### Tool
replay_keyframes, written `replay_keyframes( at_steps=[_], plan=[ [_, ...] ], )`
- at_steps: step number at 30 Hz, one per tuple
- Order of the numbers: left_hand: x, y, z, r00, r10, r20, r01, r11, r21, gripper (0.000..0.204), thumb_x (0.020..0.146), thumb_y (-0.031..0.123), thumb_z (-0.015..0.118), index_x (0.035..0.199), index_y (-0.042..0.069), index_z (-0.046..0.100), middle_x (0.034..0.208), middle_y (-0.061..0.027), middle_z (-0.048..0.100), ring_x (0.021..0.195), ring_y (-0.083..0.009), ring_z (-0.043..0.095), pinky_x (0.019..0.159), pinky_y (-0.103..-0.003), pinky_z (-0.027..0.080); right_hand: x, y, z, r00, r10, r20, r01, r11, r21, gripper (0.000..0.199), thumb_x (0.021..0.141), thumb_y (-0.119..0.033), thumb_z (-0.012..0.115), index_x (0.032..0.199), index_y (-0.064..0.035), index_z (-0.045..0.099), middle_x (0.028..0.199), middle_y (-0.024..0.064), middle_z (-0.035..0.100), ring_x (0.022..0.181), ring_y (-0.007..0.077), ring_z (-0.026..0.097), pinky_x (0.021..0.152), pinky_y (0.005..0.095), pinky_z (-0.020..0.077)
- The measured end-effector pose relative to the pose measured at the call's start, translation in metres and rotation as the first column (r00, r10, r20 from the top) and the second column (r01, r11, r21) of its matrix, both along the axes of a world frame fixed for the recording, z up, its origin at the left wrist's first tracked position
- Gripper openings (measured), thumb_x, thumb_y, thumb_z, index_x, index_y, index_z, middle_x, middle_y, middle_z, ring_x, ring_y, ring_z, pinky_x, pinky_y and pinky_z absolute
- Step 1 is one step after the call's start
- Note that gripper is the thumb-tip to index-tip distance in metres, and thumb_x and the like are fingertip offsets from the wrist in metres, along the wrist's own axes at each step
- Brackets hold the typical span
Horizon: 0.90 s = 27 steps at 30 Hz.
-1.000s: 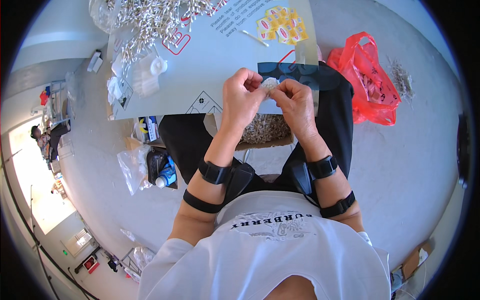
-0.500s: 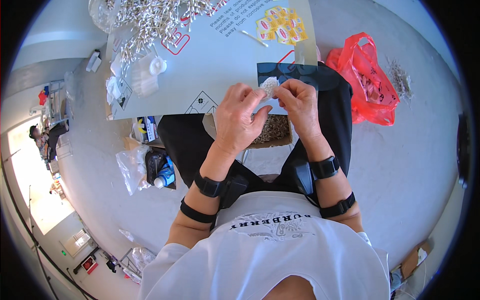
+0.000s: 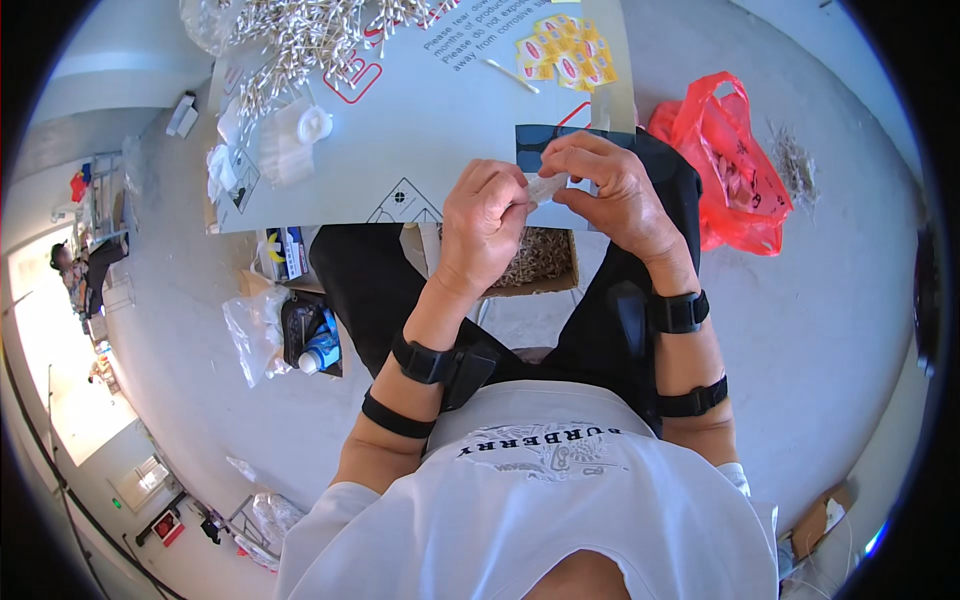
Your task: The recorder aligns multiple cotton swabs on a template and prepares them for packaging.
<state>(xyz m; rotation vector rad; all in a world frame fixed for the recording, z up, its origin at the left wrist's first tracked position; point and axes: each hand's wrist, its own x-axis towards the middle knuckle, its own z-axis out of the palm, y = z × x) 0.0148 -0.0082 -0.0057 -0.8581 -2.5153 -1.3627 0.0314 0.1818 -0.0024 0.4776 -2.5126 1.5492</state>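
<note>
Close to the table's near edge, my left hand [image 3: 484,222] is closed on a small bundle of cotton swabs [image 3: 545,188] wrapped in clear plastic. My right hand [image 3: 618,196] curves around the far end of the bundle, its thumb and fingers apart; whether a fingertip touches the plastic is hard to tell. Beyond the hands lie a heap of loose cotton swabs [image 3: 312,45], a single swab [image 3: 512,77] and a cluster of yellow labels [image 3: 568,55]. A stack of clear plastic bags [image 3: 285,148] rests at the left, beneath a round white piece [image 3: 314,124].
Below the table edge, between my knees, stands a cardboard box [image 3: 540,285] of swabs. A red plastic bag [image 3: 722,180] sits on the floor at right, beside a scattered pile [image 3: 795,168]. At left are a blue-and-white bottle [image 3: 320,352] and clear plastic [image 3: 250,325]. Another person [image 3: 88,275] sits far left.
My right hand has loosened its pinch at the bundle and moved slightly right, fingers spreading. The bundle has turned from showing its rounded white tips to lying more sideways in my left hand.
</note>
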Motion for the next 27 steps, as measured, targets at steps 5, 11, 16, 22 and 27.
replay_keyframes(
  at_steps=[5, 11, 16, 22, 27],
  plan=[
    [-0.006, -0.002, -0.003, 0.993, -0.030, 0.114, 0.024, 0.998, 0.053, 0.022, 0.069, -0.011, 0.070, 0.075, 0.003, 0.054, 0.078, -0.0070, 0.061, 0.070, -0.0218, 0.059, 0.060, -0.030, 0.047, 0.004, -0.005, 0.003, 0.981, -0.009, 0.195, 0.030, 0.994, -0.108, 0.026, 0.073, 0.003, 0.073, 0.098, -0.0007, 0.066, 0.086, 0.0078, 0.061, 0.072, 0.0200, 0.063, 0.066, 0.0301, 0.0510],
    [-0.004, 0.002, 0.006, 0.880, 0.028, 0.474, -0.090, 0.990, 0.109, 0.019, 0.072, -0.010, 0.072, 0.079, 0.002, 0.060, 0.077, -0.0019, 0.061, 0.066, -0.0094, 0.056, 0.058, -0.024, 0.045, 0.011, -0.010, -0.007, 0.950, -0.092, 0.297, 0.158, 0.966, -0.206, 0.015, 0.076, 0.004, 0.074, 0.088, 0.0009, 0.067, 0.080, 0.0027, 0.056, 0.067, 0.0096, 0.055, 0.060, 0.0241, 0.0445],
    [-0.010, 0.000, 0.004, 0.884, -0.021, 0.467, -0.020, 0.996, 0.083, 0.017, 0.073, -0.007, 0.073, 0.085, 0.001, 0.063, 0.077, -0.0026, 0.059, 0.065, -0.0091, 0.055, 0.060, -0.024, 0.047, 0.011, -0.012, -0.009, 0.950, -0.109, 0.294, 0.182, 0.956, -0.232, 0.013, 0.076, 0.004, 0.074, 0.086, 0.0010, 0.066, 0.080, 0.0022, 0.055, 0.066, 0.0084, 0.052, 0.059, 0.0236, 0.0428],
    [-0.010, 0.001, -0.004, 0.917, -0.063, 0.394, 0.023, 0.994, 0.104, 0.014, 0.076, -0.005, 0.073, 0.082, 0.002, 0.063, 0.079, -0.0007, 0.058, 0.066, -0.0077, 0.055, 0.060, -0.022, 0.047, 0.010, -0.013, -0.009, 0.964, -0.116, 0.240, 0.161, 0.971, -0.175, 0.013, 0.077, 0.005, 0.071, 0.085, 0.0006, 0.061, 0.081, 0.0061, 0.054, 0.070, 0.0167, 0.055, 0.061, 0.0276, 0.0455],
    [-0.014, 0.006, -0.005, 0.993, -0.071, 0.090, 0.077, 0.995, -0.064, 0.017, 0.070, -0.007, 0.069, 0.080, 0.001, 0.058, 0.079, -0.0075, 0.056, 0.072, -0.0207, 0.060, 0.060, -0.031, 0.049, 0.008, -0.016, -0.009, 0.996, -0.083, 0.031, 0.084, 0.995, -0.044, 0.017, 0.077, 0.007, 0.066, 0.087, 0.0000, 0.055, 0.087, 0.0128, 0.053, 0.077, 0.0327, 0.058, 0.066, 0.0372, 0.0496]
  ],
)
